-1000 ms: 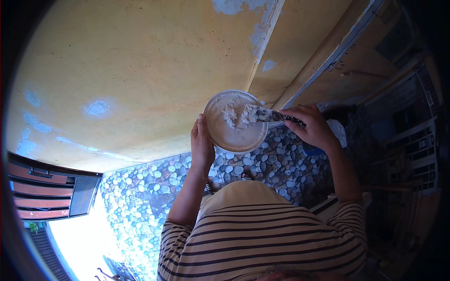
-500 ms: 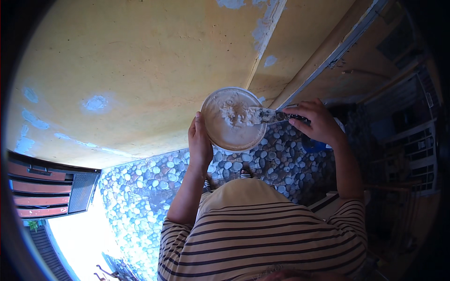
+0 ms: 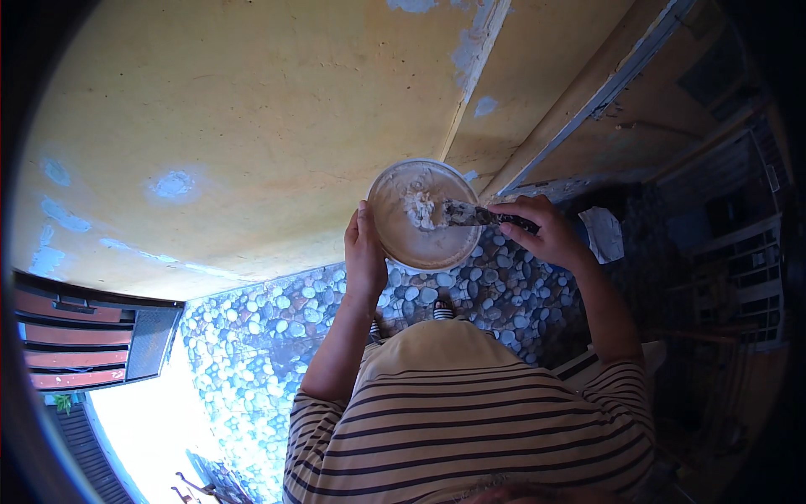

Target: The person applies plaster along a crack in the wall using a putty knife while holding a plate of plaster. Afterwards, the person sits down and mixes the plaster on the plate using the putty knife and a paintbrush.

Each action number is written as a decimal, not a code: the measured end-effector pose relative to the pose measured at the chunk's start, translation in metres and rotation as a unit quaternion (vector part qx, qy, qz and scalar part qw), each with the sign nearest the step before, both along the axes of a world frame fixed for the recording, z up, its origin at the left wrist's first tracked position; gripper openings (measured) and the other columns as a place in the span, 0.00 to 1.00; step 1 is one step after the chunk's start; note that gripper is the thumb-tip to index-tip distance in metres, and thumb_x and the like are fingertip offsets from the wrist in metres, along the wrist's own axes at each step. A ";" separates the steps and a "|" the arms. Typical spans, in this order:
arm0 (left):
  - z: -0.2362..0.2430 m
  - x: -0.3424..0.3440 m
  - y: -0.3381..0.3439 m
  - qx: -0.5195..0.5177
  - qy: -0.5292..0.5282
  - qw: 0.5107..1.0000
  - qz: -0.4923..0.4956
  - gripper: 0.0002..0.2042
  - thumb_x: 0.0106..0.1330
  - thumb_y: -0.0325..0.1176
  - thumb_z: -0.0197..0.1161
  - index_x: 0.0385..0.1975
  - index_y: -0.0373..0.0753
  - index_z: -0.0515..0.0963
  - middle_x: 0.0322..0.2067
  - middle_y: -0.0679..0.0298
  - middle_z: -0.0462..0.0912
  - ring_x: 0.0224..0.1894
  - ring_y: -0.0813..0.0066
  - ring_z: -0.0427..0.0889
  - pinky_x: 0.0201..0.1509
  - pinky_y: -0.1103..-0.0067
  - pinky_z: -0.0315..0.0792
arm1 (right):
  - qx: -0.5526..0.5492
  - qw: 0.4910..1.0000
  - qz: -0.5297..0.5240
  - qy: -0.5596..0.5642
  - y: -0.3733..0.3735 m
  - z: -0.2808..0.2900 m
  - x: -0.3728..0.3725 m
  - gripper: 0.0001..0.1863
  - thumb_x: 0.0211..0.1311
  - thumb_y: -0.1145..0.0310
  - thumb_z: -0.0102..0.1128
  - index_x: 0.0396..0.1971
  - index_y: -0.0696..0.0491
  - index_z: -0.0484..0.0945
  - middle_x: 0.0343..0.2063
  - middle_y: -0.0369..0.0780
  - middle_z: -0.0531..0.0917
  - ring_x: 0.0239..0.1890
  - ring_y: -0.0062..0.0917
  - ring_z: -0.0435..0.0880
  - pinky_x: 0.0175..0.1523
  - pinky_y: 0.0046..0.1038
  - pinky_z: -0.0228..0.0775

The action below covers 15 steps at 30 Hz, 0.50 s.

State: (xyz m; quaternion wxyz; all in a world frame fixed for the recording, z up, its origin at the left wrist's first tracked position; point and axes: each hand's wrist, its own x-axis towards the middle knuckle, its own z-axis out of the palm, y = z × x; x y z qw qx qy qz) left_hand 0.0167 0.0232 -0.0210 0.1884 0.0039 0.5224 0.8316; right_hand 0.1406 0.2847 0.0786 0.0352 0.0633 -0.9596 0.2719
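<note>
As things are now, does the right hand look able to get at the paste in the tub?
Probably yes: the right hand holds the scraper, its blade is over the open tub, and the clumpy paste lies uncovered beside it.

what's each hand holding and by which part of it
The left hand holds the tub by its left side; the right hand holds the scraper by its dark handle.
</note>
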 end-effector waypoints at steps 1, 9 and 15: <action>-0.001 -0.002 0.001 -0.001 -0.006 1.000 -0.001 0.25 0.80 0.48 0.41 0.51 0.30 0.75 0.44 0.62 0.81 0.44 0.80 0.76 0.50 0.81 0.71 | -0.002 0.999 0.007 0.048 0.001 0.001 -0.001 0.16 0.63 0.65 0.65 0.51 0.49 0.82 0.40 0.40 0.85 0.44 0.33 0.80 0.54 0.33 0.68; 0.013 0.002 0.000 0.046 -0.012 0.999 0.006 0.24 0.79 0.47 0.42 0.51 0.28 0.74 0.46 0.58 0.82 0.46 0.77 0.79 0.52 0.80 0.72 | -0.067 0.994 -0.002 0.087 0.009 0.036 0.004 0.19 0.63 0.65 0.66 0.52 0.53 0.80 0.44 0.44 0.85 0.45 0.31 0.84 0.54 0.30 0.72; -0.004 0.005 -0.006 0.073 -0.002 0.997 -0.012 0.24 0.79 0.47 0.42 0.51 0.28 0.74 0.46 0.57 0.81 0.46 0.73 0.80 0.52 0.78 0.74 | -0.098 0.992 -0.051 0.063 0.020 0.112 0.001 0.17 0.66 0.67 0.64 0.52 0.57 0.78 0.38 0.37 0.84 0.41 0.20 0.82 0.51 0.26 0.73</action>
